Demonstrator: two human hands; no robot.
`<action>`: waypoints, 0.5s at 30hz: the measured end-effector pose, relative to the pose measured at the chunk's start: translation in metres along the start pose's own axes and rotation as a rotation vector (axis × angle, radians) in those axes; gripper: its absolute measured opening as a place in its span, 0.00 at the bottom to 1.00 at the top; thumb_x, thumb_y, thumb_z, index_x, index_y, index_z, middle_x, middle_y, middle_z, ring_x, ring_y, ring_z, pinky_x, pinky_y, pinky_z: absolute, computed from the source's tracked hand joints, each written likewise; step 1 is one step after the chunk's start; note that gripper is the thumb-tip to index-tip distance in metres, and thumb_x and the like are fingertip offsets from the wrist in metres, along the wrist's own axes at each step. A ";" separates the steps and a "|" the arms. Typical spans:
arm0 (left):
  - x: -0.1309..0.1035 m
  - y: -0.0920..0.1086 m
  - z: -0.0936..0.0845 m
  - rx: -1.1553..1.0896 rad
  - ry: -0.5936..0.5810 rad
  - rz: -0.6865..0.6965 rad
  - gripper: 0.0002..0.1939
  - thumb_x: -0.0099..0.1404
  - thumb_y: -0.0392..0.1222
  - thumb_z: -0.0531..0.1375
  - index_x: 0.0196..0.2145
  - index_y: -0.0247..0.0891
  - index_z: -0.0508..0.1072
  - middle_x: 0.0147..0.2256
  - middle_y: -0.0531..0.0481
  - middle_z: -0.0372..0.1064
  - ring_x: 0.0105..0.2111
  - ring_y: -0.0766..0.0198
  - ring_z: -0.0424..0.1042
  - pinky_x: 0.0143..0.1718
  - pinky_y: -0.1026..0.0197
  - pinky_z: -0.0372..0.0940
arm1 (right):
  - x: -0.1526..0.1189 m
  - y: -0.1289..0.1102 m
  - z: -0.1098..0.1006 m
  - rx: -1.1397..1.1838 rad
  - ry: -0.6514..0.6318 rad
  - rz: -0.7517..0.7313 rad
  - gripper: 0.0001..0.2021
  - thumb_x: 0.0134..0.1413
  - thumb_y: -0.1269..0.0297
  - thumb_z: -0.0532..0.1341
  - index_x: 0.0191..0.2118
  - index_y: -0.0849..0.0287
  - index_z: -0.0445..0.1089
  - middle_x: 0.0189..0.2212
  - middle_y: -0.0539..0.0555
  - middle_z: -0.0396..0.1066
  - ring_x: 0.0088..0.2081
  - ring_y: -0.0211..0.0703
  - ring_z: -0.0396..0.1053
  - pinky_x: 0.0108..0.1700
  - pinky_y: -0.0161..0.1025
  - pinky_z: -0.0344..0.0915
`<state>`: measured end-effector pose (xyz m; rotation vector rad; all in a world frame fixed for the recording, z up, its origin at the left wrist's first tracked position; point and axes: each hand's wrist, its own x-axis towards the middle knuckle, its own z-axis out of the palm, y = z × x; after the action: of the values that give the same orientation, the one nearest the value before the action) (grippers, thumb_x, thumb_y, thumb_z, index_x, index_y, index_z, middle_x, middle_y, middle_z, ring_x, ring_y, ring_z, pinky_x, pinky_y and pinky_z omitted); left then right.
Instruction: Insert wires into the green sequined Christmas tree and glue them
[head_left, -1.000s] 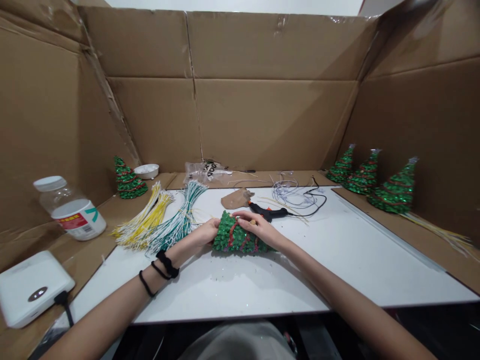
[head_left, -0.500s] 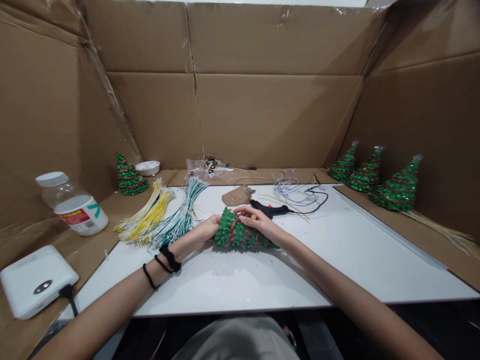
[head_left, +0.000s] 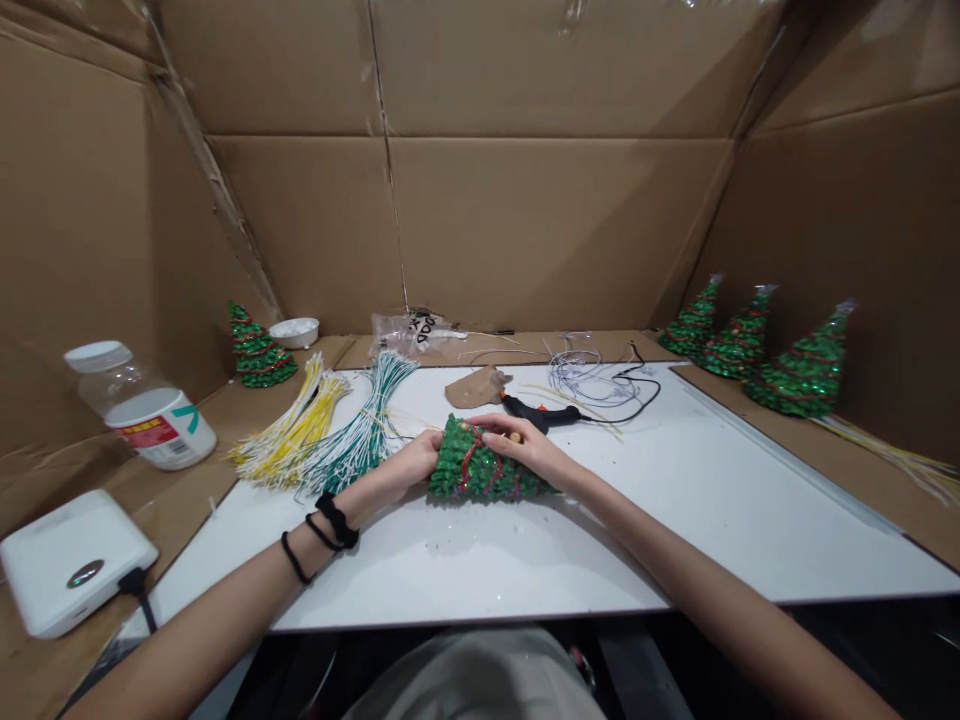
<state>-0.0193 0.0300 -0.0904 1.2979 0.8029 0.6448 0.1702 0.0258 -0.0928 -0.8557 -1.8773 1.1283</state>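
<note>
A small green Christmas tree ornament (head_left: pixel 480 470) with red and purple garland lies on its side over the white board, its tip toward the left. My left hand (head_left: pixel 421 458) grips it at the left end, the fingertips hidden behind it. Over its upper right side curves my right hand (head_left: pixel 529 445), fingers closed against the branches; part of the tree is covered by that hand. Just beyond the right hand lies a black glue gun (head_left: pixel 551 414), its nozzle near a brown cardboard scrap (head_left: pixel 474 388).
Left of my hands lie yellow-white wires (head_left: pixel 289 440) and green-white wires (head_left: pixel 367 420). Farther left are a jar (head_left: pixel 161 430), a white box (head_left: pixel 75 560), a bowl (head_left: pixel 295 333) and another tree (head_left: pixel 259 350). Three trees (head_left: pixel 802 365) stand at right. Clear wires (head_left: pixel 577 375) lie behind.
The view has tipped slightly downward. Both hands keep their hold on the tree, with hardly any movement.
</note>
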 end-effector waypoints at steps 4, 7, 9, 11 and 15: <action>-0.002 -0.003 0.000 -0.025 -0.004 0.009 0.18 0.44 0.46 0.69 0.31 0.30 0.76 0.21 0.48 0.71 0.21 0.64 0.69 0.26 0.62 0.64 | 0.000 0.005 -0.001 -0.054 -0.017 -0.019 0.18 0.54 0.51 0.58 0.48 0.53 0.69 0.48 0.53 0.69 0.50 0.49 0.64 0.53 0.46 0.58; -0.003 -0.006 0.000 -0.063 -0.005 0.010 0.19 0.45 0.45 0.69 0.33 0.29 0.76 0.22 0.47 0.72 0.22 0.64 0.69 0.28 0.62 0.65 | -0.001 0.005 -0.001 -0.075 -0.031 -0.018 0.18 0.55 0.51 0.57 0.49 0.53 0.68 0.48 0.53 0.68 0.51 0.49 0.64 0.52 0.46 0.60; -0.004 -0.006 0.001 -0.083 -0.003 0.001 0.19 0.46 0.45 0.69 0.34 0.29 0.76 0.22 0.47 0.72 0.22 0.64 0.70 0.28 0.62 0.65 | -0.001 0.004 -0.002 -0.091 -0.047 -0.015 0.19 0.55 0.51 0.56 0.50 0.53 0.67 0.49 0.53 0.67 0.51 0.49 0.63 0.52 0.46 0.60; -0.004 -0.005 0.002 -0.088 0.004 -0.002 0.20 0.45 0.45 0.69 0.34 0.29 0.76 0.22 0.46 0.72 0.21 0.64 0.69 0.27 0.62 0.65 | -0.002 0.003 -0.003 -0.110 -0.065 -0.014 0.20 0.55 0.51 0.56 0.50 0.54 0.66 0.50 0.54 0.66 0.51 0.49 0.63 0.52 0.46 0.60; -0.004 -0.004 0.002 -0.082 0.014 0.012 0.20 0.44 0.44 0.70 0.33 0.28 0.77 0.21 0.47 0.72 0.20 0.65 0.69 0.28 0.62 0.65 | -0.003 0.000 -0.003 -0.121 -0.070 -0.024 0.20 0.56 0.51 0.56 0.50 0.55 0.66 0.50 0.54 0.66 0.52 0.48 0.62 0.52 0.44 0.60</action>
<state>-0.0201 0.0246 -0.0938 1.2256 0.7733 0.6901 0.1739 0.0242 -0.0930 -0.8680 -2.0253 1.0516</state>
